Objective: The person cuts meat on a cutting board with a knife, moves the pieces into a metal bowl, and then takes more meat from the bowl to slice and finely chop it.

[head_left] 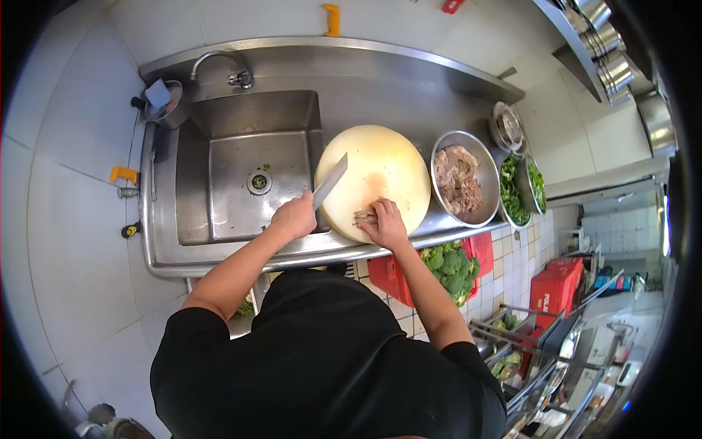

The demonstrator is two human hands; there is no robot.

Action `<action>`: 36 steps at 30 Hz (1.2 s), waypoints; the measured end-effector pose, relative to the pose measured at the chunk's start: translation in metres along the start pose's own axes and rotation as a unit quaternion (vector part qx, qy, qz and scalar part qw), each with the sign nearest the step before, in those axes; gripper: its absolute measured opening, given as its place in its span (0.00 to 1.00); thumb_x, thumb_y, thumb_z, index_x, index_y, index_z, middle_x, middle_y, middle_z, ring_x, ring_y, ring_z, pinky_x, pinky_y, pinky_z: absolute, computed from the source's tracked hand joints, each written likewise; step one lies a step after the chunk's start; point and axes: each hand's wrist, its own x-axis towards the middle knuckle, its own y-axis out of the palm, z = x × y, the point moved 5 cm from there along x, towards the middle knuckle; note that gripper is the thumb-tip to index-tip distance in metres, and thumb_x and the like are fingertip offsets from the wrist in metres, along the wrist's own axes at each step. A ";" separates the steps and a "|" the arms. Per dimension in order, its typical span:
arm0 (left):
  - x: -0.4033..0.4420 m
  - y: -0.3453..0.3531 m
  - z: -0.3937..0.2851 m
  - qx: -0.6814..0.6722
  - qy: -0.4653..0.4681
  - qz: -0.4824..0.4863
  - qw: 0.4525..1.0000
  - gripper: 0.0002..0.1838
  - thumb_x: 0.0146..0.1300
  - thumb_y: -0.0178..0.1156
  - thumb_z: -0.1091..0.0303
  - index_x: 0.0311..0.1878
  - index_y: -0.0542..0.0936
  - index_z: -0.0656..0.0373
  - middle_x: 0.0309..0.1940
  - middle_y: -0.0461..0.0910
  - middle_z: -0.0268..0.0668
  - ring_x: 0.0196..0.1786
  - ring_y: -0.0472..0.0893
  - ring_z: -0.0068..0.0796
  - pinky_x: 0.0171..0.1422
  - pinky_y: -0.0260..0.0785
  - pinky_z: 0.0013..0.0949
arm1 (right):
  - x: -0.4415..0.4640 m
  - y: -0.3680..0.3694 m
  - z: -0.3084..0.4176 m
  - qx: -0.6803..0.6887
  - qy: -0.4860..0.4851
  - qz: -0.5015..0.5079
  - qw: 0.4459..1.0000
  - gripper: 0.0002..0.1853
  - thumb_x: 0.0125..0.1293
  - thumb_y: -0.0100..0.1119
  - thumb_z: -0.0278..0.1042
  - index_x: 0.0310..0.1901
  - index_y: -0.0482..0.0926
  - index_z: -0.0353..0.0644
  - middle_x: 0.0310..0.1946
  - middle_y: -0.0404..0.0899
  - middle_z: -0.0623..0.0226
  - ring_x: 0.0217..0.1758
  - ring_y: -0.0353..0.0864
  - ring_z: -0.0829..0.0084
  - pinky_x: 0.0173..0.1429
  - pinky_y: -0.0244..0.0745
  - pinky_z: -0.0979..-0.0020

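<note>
My left hand (pixel 295 214) is closed around the handle of a kitchen knife (pixel 333 180), its wide blade angled up and right over the left edge of the round cutting board (pixel 406 164). Near the board's front edge, my right hand (pixel 386 224) presses bent fingers on a small pile of pale, sliced meat (pixel 363 217). The knife blade is apart from that meat. A damp, brownish patch marks the board just above my right fingers. Right of the board stands a metal bowl (pixel 494 206) with pieces of raw meat (pixel 458 179) inside.
To the left lies a steel sink (pixel 212 223) with green scraps near its drain, below a faucet (pixel 219 55). Bowls of chopped greens (pixel 512 192) stand at the far right. Below the counter edge, a red crate (pixel 391 282) holds broccoli (pixel 453 271).
</note>
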 end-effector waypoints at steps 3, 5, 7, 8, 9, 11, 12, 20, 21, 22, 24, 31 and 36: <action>0.007 -0.003 -0.003 0.015 0.021 0.011 1.000 0.21 0.72 0.53 0.68 0.65 0.72 0.64 0.50 0.86 0.61 0.56 0.86 0.63 0.62 0.77 0.59 | 0.003 0.007 0.002 -0.002 0.007 -0.037 0.999 0.27 0.62 0.77 0.54 0.50 0.81 0.41 0.50 0.79 0.55 0.58 0.78 0.50 0.65 0.75 0.52; 0.007 -0.008 -0.010 0.031 0.039 0.006 0.999 0.21 0.71 0.54 0.70 0.65 0.72 0.64 0.50 0.86 0.62 0.57 0.86 0.63 0.62 0.78 0.60 | 0.006 0.019 -0.002 -0.022 0.060 -0.029 0.998 0.28 0.61 0.76 0.56 0.50 0.81 0.41 0.49 0.79 0.55 0.57 0.79 0.50 0.64 0.75 0.54; 0.001 -0.014 -0.018 0.055 0.057 -0.004 0.997 0.19 0.72 0.53 0.68 0.64 0.72 0.64 0.49 0.86 0.63 0.55 0.86 0.64 0.61 0.78 0.61 | 0.005 0.021 0.007 -0.029 0.094 -0.017 0.995 0.32 0.60 0.76 0.61 0.53 0.81 0.40 0.51 0.79 0.55 0.59 0.78 0.51 0.66 0.74 0.54; -0.006 -0.016 -0.022 0.047 0.048 -0.013 0.998 0.18 0.73 0.53 0.68 0.63 0.72 0.64 0.48 0.86 0.63 0.54 0.86 0.65 0.60 0.77 0.61 | 0.006 0.019 0.009 -0.033 0.108 -0.013 0.993 0.35 0.60 0.75 0.63 0.55 0.81 0.40 0.52 0.78 0.55 0.60 0.77 0.51 0.67 0.73 0.55; -0.017 -0.012 -0.026 0.038 0.039 -0.022 0.998 0.18 0.74 0.53 0.67 0.62 0.72 0.63 0.47 0.86 0.63 0.53 0.86 0.65 0.60 0.77 0.62 | 0.005 0.015 0.011 -0.045 0.094 -0.018 0.994 0.37 0.58 0.75 0.66 0.56 0.81 0.40 0.53 0.78 0.55 0.61 0.77 0.51 0.68 0.72 0.54; -0.035 0.002 -0.028 0.033 0.025 -0.028 0.999 0.17 0.76 0.52 0.65 0.62 0.73 0.63 0.46 0.86 0.62 0.52 0.86 0.65 0.59 0.77 0.63 | -0.002 0.010 0.013 -0.069 0.065 -0.027 0.995 0.43 0.56 0.75 0.70 0.60 0.81 0.39 0.54 0.77 0.54 0.62 0.75 0.52 0.70 0.70 0.52; -0.040 0.014 -0.025 0.038 0.021 -0.024 0.999 0.16 0.76 0.52 0.65 0.61 0.73 0.63 0.46 0.86 0.62 0.51 0.86 0.66 0.58 0.77 0.63 | -0.003 0.006 0.011 -0.049 0.055 -0.014 0.997 0.44 0.55 0.75 0.71 0.61 0.80 0.39 0.55 0.76 0.54 0.63 0.75 0.52 0.71 0.69 0.51; -0.031 0.042 -0.035 0.048 -0.008 -0.056 0.997 0.16 0.78 0.52 0.63 0.60 0.71 0.63 0.43 0.86 0.62 0.48 0.86 0.66 0.58 0.76 0.63 | 0.003 0.040 -0.020 -0.039 0.054 0.034 0.997 0.46 0.57 0.71 0.75 0.62 0.80 0.39 0.59 0.76 0.55 0.65 0.73 0.53 0.71 0.67 0.49; -0.037 0.042 -0.041 0.052 -0.013 -0.064 0.996 0.16 0.78 0.53 0.63 0.60 0.71 0.63 0.43 0.86 0.62 0.48 0.86 0.67 0.58 0.76 0.64 | 0.005 0.038 -0.019 -0.026 0.054 0.027 0.998 0.44 0.59 0.70 0.73 0.61 0.80 0.39 0.57 0.76 0.56 0.65 0.74 0.53 0.70 0.67 0.49; -0.043 0.041 -0.050 0.056 -0.019 -0.073 0.996 0.16 0.78 0.53 0.63 0.60 0.71 0.63 0.43 0.86 0.62 0.48 0.86 0.67 0.58 0.76 0.64 | 0.006 0.031 -0.015 -0.014 0.053 0.020 0.998 0.41 0.61 0.69 0.71 0.60 0.80 0.39 0.56 0.77 0.56 0.64 0.74 0.54 0.69 0.67 0.49; -0.054 0.047 -0.062 0.058 -0.040 -0.083 0.994 0.16 0.78 0.53 0.62 0.60 0.71 0.63 0.43 0.86 0.63 0.48 0.86 0.68 0.58 0.76 0.65 | 0.003 0.010 -0.005 0.004 0.018 -0.025 1.000 0.37 0.63 0.68 0.68 0.57 0.81 0.39 0.53 0.78 0.57 0.62 0.75 0.54 0.68 0.68 0.49; -0.056 0.074 -0.065 0.071 -0.065 -0.110 0.989 0.14 0.78 0.52 0.62 0.58 0.72 0.62 0.41 0.85 0.67 0.49 0.85 0.69 0.58 0.74 0.67 | 0.005 0.017 -0.016 0.028 -0.033 -0.028 0.999 0.29 0.64 0.70 0.58 0.53 0.81 0.40 0.51 0.78 0.57 0.57 0.77 0.54 0.65 0.71 0.52; -0.069 0.065 -0.103 0.075 -0.071 -0.125 0.987 0.13 0.79 0.53 0.62 0.56 0.71 0.62 0.38 0.85 0.67 0.46 0.84 0.73 0.55 0.74 0.68 | 0.010 -0.003 -0.014 0.139 -0.071 -0.025 0.987 0.15 0.64 0.67 0.42 0.48 0.82 0.43 0.47 0.80 0.60 0.53 0.80 0.55 0.61 0.75 0.55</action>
